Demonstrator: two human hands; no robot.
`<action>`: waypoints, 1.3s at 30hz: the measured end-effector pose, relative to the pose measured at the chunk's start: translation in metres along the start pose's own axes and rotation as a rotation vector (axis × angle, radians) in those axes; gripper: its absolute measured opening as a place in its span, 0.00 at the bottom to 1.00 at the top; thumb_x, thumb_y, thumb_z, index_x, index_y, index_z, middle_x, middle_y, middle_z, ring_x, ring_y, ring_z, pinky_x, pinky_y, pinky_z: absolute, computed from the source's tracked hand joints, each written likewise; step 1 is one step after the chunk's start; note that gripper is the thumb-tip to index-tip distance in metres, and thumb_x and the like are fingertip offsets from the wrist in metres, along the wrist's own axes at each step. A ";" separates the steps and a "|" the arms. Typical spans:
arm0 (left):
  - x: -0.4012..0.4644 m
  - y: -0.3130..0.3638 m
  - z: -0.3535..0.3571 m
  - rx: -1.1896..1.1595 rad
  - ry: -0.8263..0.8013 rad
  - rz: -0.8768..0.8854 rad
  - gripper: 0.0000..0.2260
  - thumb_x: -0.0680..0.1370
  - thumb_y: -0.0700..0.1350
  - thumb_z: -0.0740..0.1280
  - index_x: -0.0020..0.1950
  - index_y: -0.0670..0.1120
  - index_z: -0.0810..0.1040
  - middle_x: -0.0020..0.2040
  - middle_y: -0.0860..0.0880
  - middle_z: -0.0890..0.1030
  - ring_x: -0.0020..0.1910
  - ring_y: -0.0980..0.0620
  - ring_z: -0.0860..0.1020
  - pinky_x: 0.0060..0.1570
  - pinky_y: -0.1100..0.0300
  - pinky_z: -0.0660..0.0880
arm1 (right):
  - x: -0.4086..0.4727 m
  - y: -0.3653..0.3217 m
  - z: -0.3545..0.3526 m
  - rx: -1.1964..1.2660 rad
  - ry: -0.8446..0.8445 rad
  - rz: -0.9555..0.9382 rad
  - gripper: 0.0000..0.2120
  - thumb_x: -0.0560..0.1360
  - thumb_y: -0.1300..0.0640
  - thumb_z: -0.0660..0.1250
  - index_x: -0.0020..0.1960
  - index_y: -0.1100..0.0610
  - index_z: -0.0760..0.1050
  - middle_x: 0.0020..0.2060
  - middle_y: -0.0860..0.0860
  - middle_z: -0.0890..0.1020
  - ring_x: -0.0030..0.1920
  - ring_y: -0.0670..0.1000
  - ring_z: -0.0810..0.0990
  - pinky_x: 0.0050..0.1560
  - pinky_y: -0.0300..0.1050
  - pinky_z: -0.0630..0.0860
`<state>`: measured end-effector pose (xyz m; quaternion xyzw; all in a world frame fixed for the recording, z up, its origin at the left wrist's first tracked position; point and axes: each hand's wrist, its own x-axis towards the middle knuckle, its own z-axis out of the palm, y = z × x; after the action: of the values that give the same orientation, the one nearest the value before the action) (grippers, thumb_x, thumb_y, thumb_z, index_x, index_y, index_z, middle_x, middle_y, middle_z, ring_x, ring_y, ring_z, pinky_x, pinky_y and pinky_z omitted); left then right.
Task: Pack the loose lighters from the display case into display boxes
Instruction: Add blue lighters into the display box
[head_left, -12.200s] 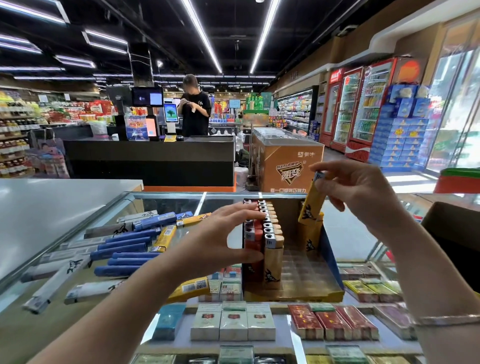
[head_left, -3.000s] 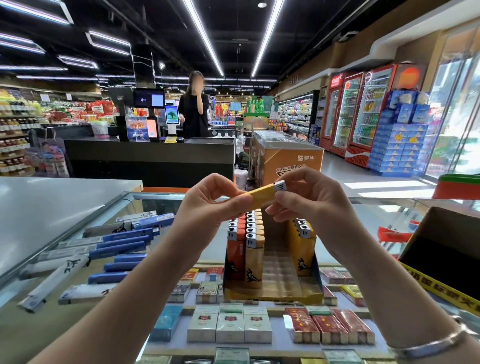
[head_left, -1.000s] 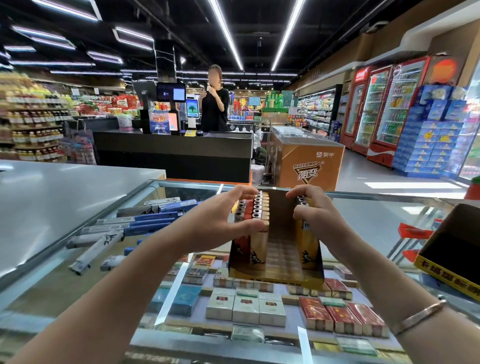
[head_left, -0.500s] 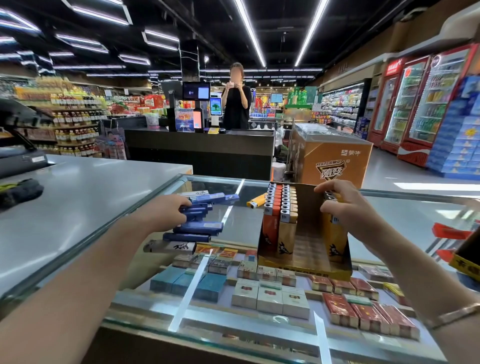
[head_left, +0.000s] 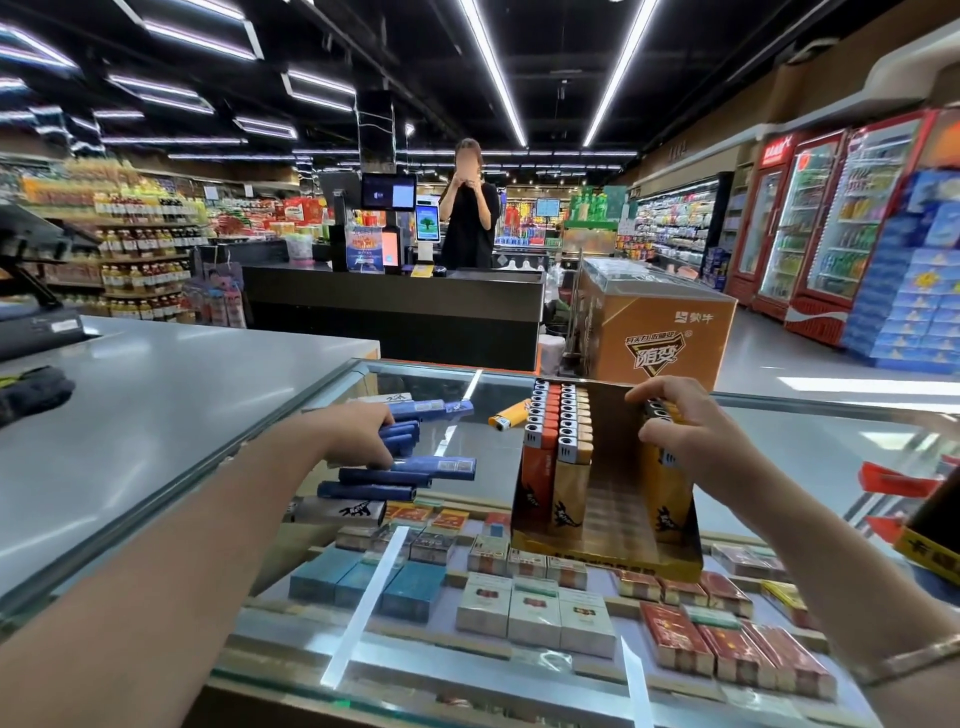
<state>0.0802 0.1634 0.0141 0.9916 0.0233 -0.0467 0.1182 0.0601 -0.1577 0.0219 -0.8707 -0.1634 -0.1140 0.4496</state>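
Blue lighters under left hand.

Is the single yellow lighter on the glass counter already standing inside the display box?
No: the yellow lighter lies on its side on the glass counter, left of the display box and outside it.

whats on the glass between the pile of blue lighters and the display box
In the head view, a single yellow lighter lies on its side on the glass top between the blue lighters and the display box; the rest is bare glass.
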 end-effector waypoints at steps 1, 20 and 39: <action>0.001 0.000 0.002 0.000 0.019 0.004 0.10 0.70 0.41 0.67 0.49 0.47 0.71 0.42 0.48 0.75 0.38 0.54 0.72 0.33 0.62 0.67 | 0.000 0.000 0.000 -0.002 0.000 -0.004 0.15 0.73 0.65 0.63 0.47 0.43 0.70 0.56 0.48 0.67 0.62 0.52 0.65 0.65 0.60 0.65; -0.045 0.127 -0.020 -1.233 0.349 0.613 0.06 0.70 0.43 0.72 0.43 0.52 0.80 0.40 0.52 0.84 0.38 0.56 0.81 0.36 0.66 0.78 | -0.001 -0.001 0.002 -0.071 0.109 -0.123 0.09 0.74 0.57 0.65 0.44 0.43 0.70 0.52 0.45 0.71 0.60 0.50 0.66 0.58 0.50 0.67; -0.065 0.147 0.011 -1.322 0.319 0.813 0.06 0.66 0.46 0.70 0.40 0.56 0.81 0.36 0.55 0.82 0.36 0.60 0.80 0.36 0.69 0.74 | -0.028 -0.036 0.011 -0.031 0.209 -0.538 0.13 0.72 0.58 0.70 0.54 0.53 0.72 0.41 0.44 0.83 0.42 0.42 0.81 0.45 0.41 0.76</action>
<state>0.0231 0.0162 0.0444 0.6414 -0.3013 0.1665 0.6856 0.0212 -0.1341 0.0334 -0.7863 -0.3398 -0.3208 0.4042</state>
